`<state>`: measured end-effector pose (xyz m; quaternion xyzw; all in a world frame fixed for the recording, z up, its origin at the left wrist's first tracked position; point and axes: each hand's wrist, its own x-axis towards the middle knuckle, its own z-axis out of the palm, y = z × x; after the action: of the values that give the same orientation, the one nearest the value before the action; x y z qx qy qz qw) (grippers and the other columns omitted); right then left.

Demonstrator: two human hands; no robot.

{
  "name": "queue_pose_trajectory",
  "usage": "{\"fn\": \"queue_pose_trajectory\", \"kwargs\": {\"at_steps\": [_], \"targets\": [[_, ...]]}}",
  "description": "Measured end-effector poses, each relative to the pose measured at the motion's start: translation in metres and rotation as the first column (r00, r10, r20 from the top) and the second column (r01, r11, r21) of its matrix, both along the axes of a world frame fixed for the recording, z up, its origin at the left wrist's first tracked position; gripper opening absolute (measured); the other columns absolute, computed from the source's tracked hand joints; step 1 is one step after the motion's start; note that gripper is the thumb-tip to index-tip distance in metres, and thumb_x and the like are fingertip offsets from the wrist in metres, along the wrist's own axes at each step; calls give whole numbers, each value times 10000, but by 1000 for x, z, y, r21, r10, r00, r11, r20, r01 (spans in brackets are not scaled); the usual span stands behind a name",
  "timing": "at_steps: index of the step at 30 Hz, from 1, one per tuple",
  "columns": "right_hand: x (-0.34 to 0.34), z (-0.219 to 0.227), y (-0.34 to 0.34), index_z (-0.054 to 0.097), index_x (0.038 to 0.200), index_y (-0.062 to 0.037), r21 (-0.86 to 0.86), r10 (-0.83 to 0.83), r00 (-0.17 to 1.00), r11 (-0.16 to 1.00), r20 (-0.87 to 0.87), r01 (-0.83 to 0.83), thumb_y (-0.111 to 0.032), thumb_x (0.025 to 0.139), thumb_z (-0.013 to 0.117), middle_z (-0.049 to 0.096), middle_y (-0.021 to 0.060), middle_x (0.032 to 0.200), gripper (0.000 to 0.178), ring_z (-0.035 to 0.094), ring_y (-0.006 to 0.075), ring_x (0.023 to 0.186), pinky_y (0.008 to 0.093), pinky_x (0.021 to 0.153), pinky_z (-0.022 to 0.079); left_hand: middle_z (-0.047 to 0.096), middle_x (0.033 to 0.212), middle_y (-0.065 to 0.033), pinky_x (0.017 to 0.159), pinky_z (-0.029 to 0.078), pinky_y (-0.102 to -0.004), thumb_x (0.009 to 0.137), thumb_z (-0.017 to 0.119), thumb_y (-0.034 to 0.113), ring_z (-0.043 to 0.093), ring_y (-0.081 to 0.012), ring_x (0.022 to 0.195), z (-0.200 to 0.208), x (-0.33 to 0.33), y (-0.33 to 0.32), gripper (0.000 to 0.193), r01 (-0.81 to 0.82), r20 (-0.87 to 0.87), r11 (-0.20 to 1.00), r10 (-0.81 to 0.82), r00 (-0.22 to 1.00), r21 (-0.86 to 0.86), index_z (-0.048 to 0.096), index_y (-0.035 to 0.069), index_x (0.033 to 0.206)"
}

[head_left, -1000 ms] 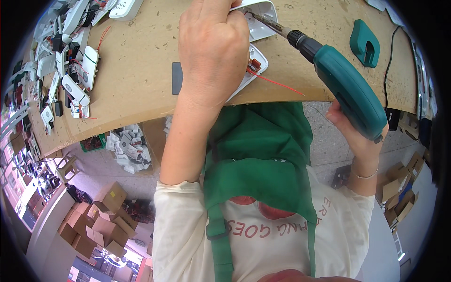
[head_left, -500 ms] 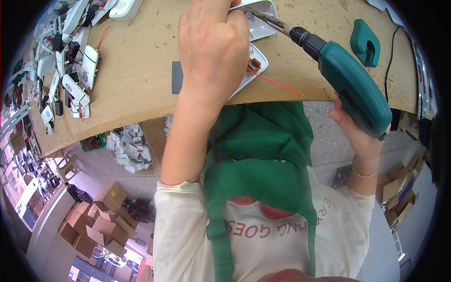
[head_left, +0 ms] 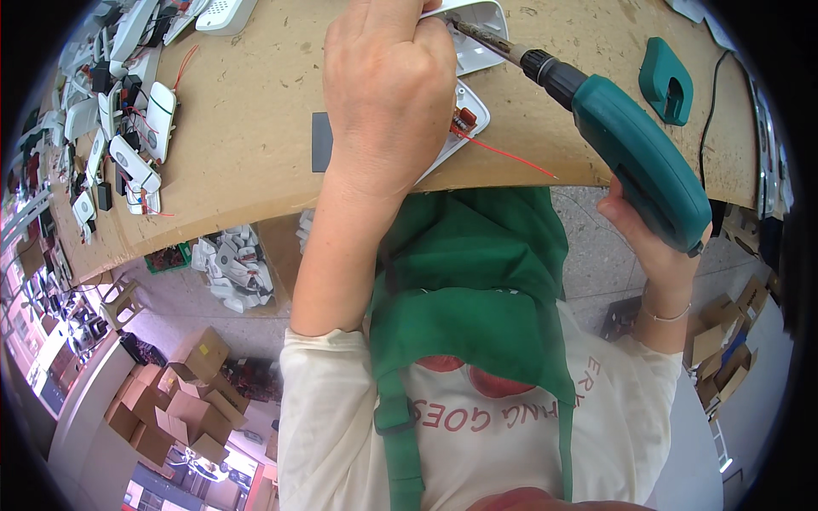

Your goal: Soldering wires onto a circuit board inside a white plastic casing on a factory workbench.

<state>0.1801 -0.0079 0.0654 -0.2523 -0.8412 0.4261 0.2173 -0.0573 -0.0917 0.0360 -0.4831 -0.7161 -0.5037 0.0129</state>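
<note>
My left hand (head_left: 388,94) is closed at the top middle, knuckles up, over the inner side of an opened white plastic housing. What its fingers pinch is hidden beneath the hand. Beside it shows a white shell half (head_left: 487,43); nearer to me a second shell half (head_left: 479,100) carries orange-brown parts (head_left: 464,119) and a loose red wire (head_left: 515,155). My right hand (head_left: 652,243) is wrapped round the handle of a green soldering gun (head_left: 643,153). Its discoloured metal tip points left into the far shell, close to my left fingers.
A dark grey flat piece (head_left: 321,141) lies left of my wrist. White housings with wires (head_left: 136,162) are heaped at the table's left. A green plastic piece (head_left: 666,81) and a black cable (head_left: 709,111) lie right. Below are a box of white parts (head_left: 237,268) and cardboard boxes (head_left: 192,409).
The soldering gun's body has shifted very slightly left. The shell halves and red wire have moved a touch to the right; both hands keep their grip.
</note>
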Motion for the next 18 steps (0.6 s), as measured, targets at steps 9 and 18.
{"fn": "queue_pose_trajectory", "kwargs": {"at_steps": [9, 18], "targets": [[0, 3, 0, 628, 1054, 81, 47, -28, 999, 999, 29, 27, -3, 696, 812, 610, 105, 968, 411, 634, 152, 774, 241, 655, 522, 578, 861, -194, 751, 428, -427, 834, 504, 10, 542, -377, 819, 4, 2, 0, 117, -14, 22, 1000, 15, 1000, -24, 578, 10, 925], [-1, 4, -4, 635, 1067, 67, 6, -42, 999, 999, 31, 42, -1, 695, 810, 642, 110, 976, 417, 645, 144, 750, 245, 662, 525, 587, 875, -195, 758, 429, -427, 834, 509, 13, 547, -378, 836, 3, 1, -1, 114, -16, 8, 1000, 16, 1000, -7, 581, 13, 923]]}}
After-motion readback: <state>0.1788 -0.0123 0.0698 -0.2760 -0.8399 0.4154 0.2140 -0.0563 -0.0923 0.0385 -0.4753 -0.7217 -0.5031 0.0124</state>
